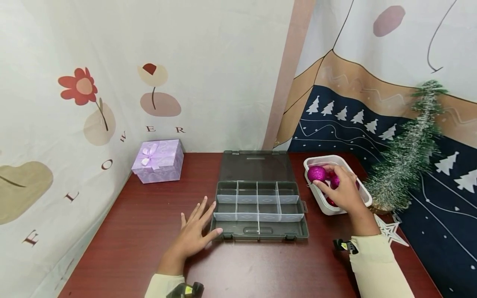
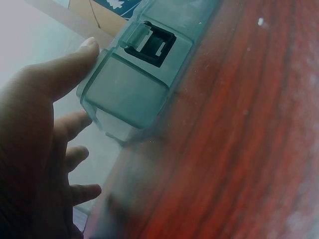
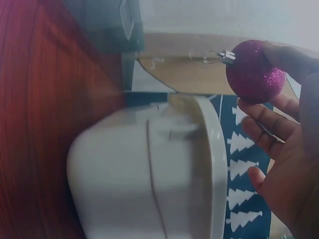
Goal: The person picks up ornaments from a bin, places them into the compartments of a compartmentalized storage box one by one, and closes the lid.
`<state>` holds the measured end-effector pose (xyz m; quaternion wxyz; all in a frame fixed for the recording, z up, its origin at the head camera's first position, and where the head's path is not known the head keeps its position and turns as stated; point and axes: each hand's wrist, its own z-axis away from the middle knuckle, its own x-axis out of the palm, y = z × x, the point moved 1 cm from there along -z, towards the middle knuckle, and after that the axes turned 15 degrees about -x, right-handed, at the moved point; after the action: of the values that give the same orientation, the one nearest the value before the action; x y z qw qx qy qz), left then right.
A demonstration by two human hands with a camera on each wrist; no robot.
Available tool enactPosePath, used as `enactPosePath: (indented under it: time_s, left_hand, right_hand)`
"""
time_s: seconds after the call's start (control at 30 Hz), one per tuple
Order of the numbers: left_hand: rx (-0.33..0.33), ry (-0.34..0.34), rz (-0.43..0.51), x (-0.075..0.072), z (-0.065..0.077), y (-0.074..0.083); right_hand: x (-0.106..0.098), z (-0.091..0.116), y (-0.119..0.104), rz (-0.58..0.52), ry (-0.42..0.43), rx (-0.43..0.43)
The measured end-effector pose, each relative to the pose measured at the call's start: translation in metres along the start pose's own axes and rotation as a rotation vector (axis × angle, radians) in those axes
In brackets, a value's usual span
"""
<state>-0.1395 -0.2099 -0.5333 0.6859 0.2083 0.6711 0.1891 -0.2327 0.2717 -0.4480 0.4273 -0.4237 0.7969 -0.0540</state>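
Right hand (image 1: 343,188): clamped on the magenta glitter ball (image 3: 254,72), thumb one side, fingers the other. Right-wrist view has the ball clear of the tub rim, silver cap (image 3: 227,57) with a wire loop at 9 o'clock on it. In the head view the ball sits toward the 10 o'clock side of the white tub (image 1: 328,210), above it. More balls (image 1: 335,181) inside the tub, partly hidden by the hand: at least one magenta, one red lower down. Taking the organizer box (image 1: 258,239) as clock centre in the head view: tub at 2 o'clock, near but apart; lid (image 1: 256,167) laid back at 12; black latches (image 1: 290,237) on the 6 o'clock edge. Pale dividers (image 1: 244,217) split the box into three rows: four cells in the back, four in the middle, two in front. Left hand (image 1: 193,238) at 8 to 9 o'clock: fingers apart, nothing gripped, thumb at the box's near corner; left-wrist view has the thumb tip on the edge beside a latch. Lilac gift box (image 1: 158,161) with a bow at 10 o'clock, well apart. Frosted tree (image 1: 406,161) farther out at 2, past the tub. White star (image 1: 389,229) at 3, partly behind the right sleeve (image 1: 378,265). All on a reddish-brown table (image 1: 141,231). Flower-print sheet (image 1: 223,74) behind at 11, navy tree-print cloth (image 1: 343,130) at 1 to 2.
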Motion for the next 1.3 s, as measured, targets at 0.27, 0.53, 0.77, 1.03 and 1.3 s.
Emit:
enactPosePath:
  time_s: [0.27, 0.53, 0.77, 1.03, 1.3]
  left_hand:
    - [-0.001, -0.004, 0.002, 0.000, -0.001, 0.000]
    - [-0.004, -0.004, -0.003, 0.000, 0.000, 0.000]
    - [-0.011, -0.013, 0.000, 0.001, -0.001, 0.000]
    - [-0.018, -0.018, 0.001, 0.000, -0.001, 0.000]
    - [-0.027, -0.027, 0.015, -0.001, 0.000, 0.001]
  right_hand:
    - [0.013, -0.006, -0.009, -0.024, -0.088, -0.023]
    - [0.026, -0.014, -0.022, -0.081, -0.140, 0.019]
    - [0.037, -0.023, -0.035, -0.122, -0.213, 0.049]
    - [0.057, -0.032, -0.049, -0.156, -0.181, 0.031]
    - [0.080, -0.040, -0.070, -0.126, -0.174, -0.032]
